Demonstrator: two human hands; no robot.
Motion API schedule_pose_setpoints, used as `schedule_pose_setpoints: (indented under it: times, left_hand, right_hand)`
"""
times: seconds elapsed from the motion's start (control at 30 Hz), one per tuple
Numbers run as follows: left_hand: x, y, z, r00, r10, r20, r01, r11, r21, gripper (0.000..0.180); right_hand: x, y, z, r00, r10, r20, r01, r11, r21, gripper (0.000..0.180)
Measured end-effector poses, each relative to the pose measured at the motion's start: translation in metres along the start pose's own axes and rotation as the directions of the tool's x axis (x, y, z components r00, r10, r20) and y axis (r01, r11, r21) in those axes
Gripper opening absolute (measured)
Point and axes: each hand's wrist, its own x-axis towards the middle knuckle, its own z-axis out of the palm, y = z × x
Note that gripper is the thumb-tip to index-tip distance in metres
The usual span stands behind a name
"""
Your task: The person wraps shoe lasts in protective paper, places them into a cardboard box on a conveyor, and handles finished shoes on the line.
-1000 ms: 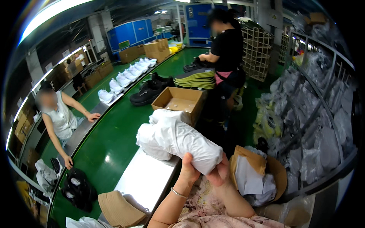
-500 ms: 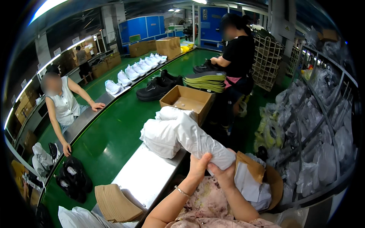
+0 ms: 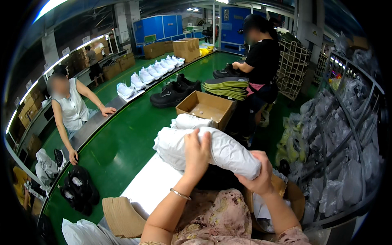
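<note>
View from the head camera over a green workbench [image 3: 122, 147]. Both hands gripped a long bundle wrapped in white tissue paper [image 3: 212, 149], held above the near edge of the bench, just in front of the person's chest. The left hand [image 3: 197, 153] lay over the middle of the bundle with fingers curled across its top; the right hand [image 3: 258, 176] clasped the lower right end from below. The paper looked thin, soft and easily torn, and the bundle seemed light but firm inside; a hold at the middle and one end, as shown, would likely steady it. What the paper covered could not be seen. A second white bundle [image 3: 192, 121] lay just behind it, near an open cardboard box [image 3: 206, 108]. A white sheet [image 3: 153, 183] lay beneath, partly hidden by the forearm.
</note>
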Motion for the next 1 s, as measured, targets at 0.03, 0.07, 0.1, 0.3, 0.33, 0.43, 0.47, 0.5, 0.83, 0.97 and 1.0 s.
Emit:
schedule_pose_setpoints:
  times: [0.03, 0.07, 0.1, 0.3, 0.33, 0.43, 0.47, 0.5, 0.83, 0.97, 1.0]
  left_hand:
    - [0.015, -0.005, -0.003, 0.999, -0.053, 0.01, 0.053, 0.992, -0.116, 0.039]
    - [0.031, -0.001, -0.004, 0.993, -0.111, 0.036, 0.116, 0.965, -0.237, 0.034]
    - [0.045, 0.006, -0.009, 0.942, -0.293, 0.164, 0.332, 0.892, -0.308, 0.031]
    - [0.121, 0.017, -0.01, 0.918, -0.277, 0.283, 0.396, 0.609, -0.688, 0.026]
    - [0.137, 0.004, -0.012, 0.903, -0.274, 0.33, 0.428, 0.539, -0.725, 0.027]
    - [0.173, 0.002, -0.012, 0.84, -0.242, 0.486, 0.542, 0.331, -0.772, 0.036]
    - [0.181, 0.005, -0.008, 0.852, -0.229, 0.47, 0.523, 0.329, -0.787, 0.038]
    - [0.198, -0.008, -0.004, 0.828, -0.241, 0.506, 0.56, 0.333, -0.758, 0.036]
    - [0.286, -0.119, 0.04, 0.685, -0.727, 0.048, 0.539, 0.46, -0.706, 0.023]
    - [0.31, -0.114, 0.061, 0.637, -0.765, -0.09, 0.481, 0.486, -0.729, 0.026]
    - [0.312, -0.107, 0.064, 0.623, -0.769, -0.143, 0.468, 0.513, -0.719, 0.025]
  right_hand:
    - [0.012, 0.001, 0.0, 0.999, -0.044, -0.006, 0.044, 0.999, -0.003, 0.06]
    - [0.022, 0.005, 0.0, 0.997, -0.079, -0.004, 0.079, 0.997, -0.014, 0.059]
    - [0.033, 0.009, 0.0, 0.992, -0.126, -0.009, 0.126, 0.992, -0.026, 0.06]
    - [0.074, 0.031, 0.026, 0.98, 0.167, -0.108, -0.131, 0.95, 0.285, 0.056]
    - [0.079, 0.036, 0.04, 0.963, 0.245, -0.113, -0.186, 0.906, 0.381, 0.056]
    - [0.095, 0.062, 0.078, 0.914, 0.404, -0.033, -0.308, 0.746, 0.59, 0.053]
    - [0.104, 0.072, 0.089, 0.891, 0.455, 0.011, -0.343, 0.656, 0.673, 0.052]
    - [0.112, 0.081, 0.098, 0.868, 0.493, 0.058, -0.372, 0.571, 0.732, 0.051]
    - [0.171, 0.173, 0.16, 0.605, 0.642, 0.47, -0.696, 0.14, 0.705, 0.048]
    - [0.218, 0.194, 0.141, 0.485, 0.619, 0.618, -0.778, -0.018, 0.628, 0.051]
    - [0.222, 0.198, 0.143, 0.497, 0.624, 0.604, -0.778, 0.011, 0.628, 0.052]
